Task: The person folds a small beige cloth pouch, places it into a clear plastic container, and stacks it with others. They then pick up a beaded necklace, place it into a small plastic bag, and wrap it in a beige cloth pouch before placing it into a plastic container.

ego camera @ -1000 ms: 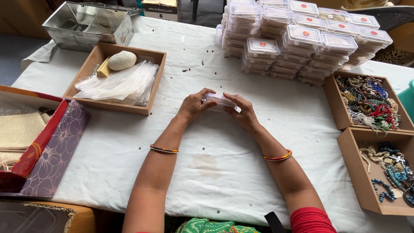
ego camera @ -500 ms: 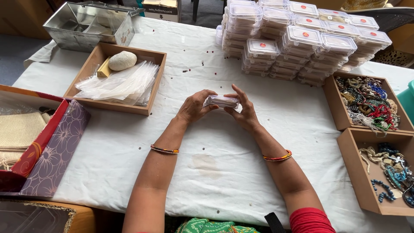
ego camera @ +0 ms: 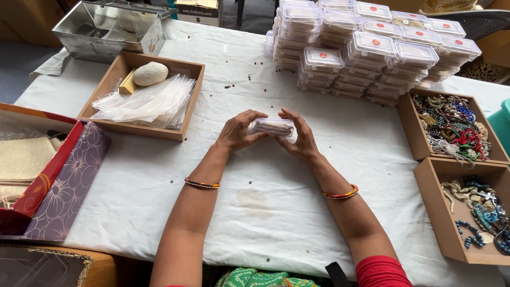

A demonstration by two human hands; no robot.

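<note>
1. Forearms reach forward from the bottom edge of the head view and converge over the middle of the white cloth-covered table (ego camera: 265,212), elbows apart, wrists angled inward so the two hands meet.

2. Left hand (ego camera: 237,133) is bent at the wrist, knuckles up, its fingers (ego camera: 254,115) curled over the left end of a small clear plastic box (ego camera: 273,126), with the thumb pressing from the near side. It is closed in a grip on that box.

3. Right hand (ego camera: 303,139) mirrors it: fingers arched over the far right corner of the box, thumb underneath on the near side, also gripping it. The box sits between the two sets of fingertips, lifted a little above the cloth; something dark and thin seems to lie inside, though it is too small to tell what.

4. Each wrist carries a beaded bangle (ego camera: 202,184), well back from the fingers.

5. Beyond the fingertips, a large stack of matching clear lidded boxes (ego camera: 366,50) stands at the far side of the table.

6. Off to the right of the right hand, well apart, two brown trays (ego camera: 425,188) hold bead strings.

7. Off to the left of the left hand, a brown tray (ego camera: 187,103) holds clear plastic bags (ego camera: 149,102) and a pale stone (ego camera: 150,74); a metal tin (ego camera: 109,29) sits beyond it.
</note>
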